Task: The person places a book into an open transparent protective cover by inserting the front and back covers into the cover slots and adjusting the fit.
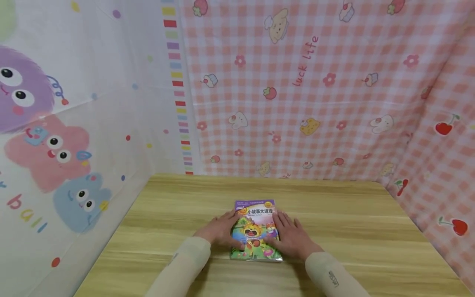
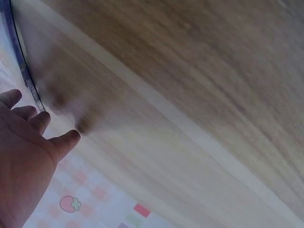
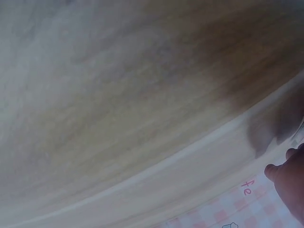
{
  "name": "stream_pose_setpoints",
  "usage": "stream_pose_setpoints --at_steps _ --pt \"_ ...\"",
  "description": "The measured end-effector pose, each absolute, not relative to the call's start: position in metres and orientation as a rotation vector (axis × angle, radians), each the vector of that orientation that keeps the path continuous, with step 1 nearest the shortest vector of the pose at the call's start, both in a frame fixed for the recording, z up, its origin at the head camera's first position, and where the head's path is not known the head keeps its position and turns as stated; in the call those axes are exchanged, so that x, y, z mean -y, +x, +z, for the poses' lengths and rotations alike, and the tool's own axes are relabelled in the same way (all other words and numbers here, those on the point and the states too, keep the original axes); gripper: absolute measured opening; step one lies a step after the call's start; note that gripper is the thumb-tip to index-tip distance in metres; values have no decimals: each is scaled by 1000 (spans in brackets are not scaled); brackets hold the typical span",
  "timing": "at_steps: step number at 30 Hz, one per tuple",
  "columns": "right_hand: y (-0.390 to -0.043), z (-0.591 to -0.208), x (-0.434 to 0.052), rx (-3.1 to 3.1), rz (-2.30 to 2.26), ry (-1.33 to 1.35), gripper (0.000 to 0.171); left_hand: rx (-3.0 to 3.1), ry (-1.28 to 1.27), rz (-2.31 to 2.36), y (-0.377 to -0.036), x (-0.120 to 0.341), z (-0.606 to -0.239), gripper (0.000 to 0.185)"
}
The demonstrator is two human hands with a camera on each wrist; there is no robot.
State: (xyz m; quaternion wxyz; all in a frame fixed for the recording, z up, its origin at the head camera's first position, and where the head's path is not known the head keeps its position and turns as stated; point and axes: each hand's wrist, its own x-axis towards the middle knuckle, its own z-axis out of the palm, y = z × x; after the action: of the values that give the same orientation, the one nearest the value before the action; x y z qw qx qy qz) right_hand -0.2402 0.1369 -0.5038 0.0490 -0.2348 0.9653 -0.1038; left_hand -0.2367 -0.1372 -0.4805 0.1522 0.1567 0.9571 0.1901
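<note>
Your two hands lay on a children's picture book [image 1: 256,231] that sat flat on the wooden table [image 1: 352,218], low and centre in the head view, its purple title band toward the top of the frame. Your left hand [image 1: 219,229] rested on the book's left edge and your right hand [image 1: 291,237] on its right edge — both with fingers straight and spread, pressing down rather than curled round anything, so neither had a grip on it yet. In the left wrist view your left hand [image 2: 23,152] showed at the lower left with fingers extended beside the book's thin dark edge [image 2: 21,61]; the right wrist view caught only a blurred corner of your right hand [image 3: 289,185] at the lower right, too little to tell more. The book looked thin, light and glossy-covered, so I'd judge it would flex if lifted by one corner and could slide on the smooth table under flat palms. The edges at left and right, where your fingers already sat, seemed the sound places to take hold — thumb under, fingers on top. Pink checked cloth [image 1: 315,90] hung behind and at the right of the frame, and a cartoon-monster sheet [image 1: 48,144] at the left.
</note>
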Motion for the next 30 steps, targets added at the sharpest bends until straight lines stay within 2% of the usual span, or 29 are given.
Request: stream_pose_setpoints --at_steps 30 --pt "-237 -484 -151 -2998 -488 -679 89 -2759 494 589 -236 151 -476 109"
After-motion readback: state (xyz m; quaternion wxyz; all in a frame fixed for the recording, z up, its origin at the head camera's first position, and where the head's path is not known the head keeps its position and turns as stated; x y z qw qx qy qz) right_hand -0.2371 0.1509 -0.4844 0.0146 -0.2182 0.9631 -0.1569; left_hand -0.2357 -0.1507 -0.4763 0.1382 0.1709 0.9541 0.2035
